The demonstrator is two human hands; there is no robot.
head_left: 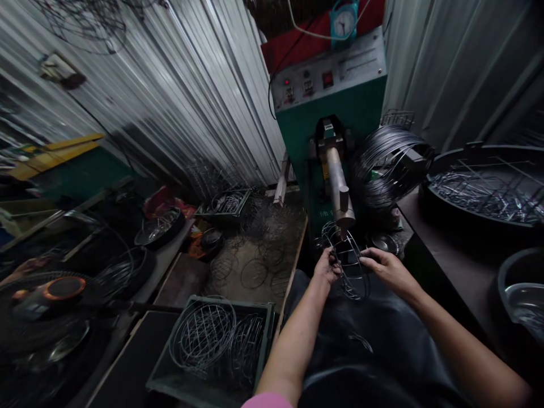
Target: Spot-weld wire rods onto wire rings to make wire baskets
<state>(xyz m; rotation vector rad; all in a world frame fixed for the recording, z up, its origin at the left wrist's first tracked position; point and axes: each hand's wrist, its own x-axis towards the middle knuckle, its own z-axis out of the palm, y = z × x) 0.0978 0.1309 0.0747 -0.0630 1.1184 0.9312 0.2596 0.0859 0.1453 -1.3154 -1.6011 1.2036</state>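
A round wire frame [351, 271], made of bent metal rods, is held between my two hands under the tip of a spot welder's arm [339, 190]. My left hand [327, 266] has its fingers closed on the frame's left side. On the right side, my right hand [380, 263] pinches the wire between thumb and fingers. The frame's upper part sits at the electrode, though whether it touches cannot be made out. Below, a dark apron [369, 334] covers my lap, with a few short bent wires [361, 342] lying on it.
The welder's green cabinet [297, 133] stands ahead. A wire coil [389, 161] hangs right of the arm. Farther right, a black basin [471, 211] holds many wire pieces. At lower left, a crate [170, 381] contains round wire racks. Another person's hand [32, 266] shows at far left.
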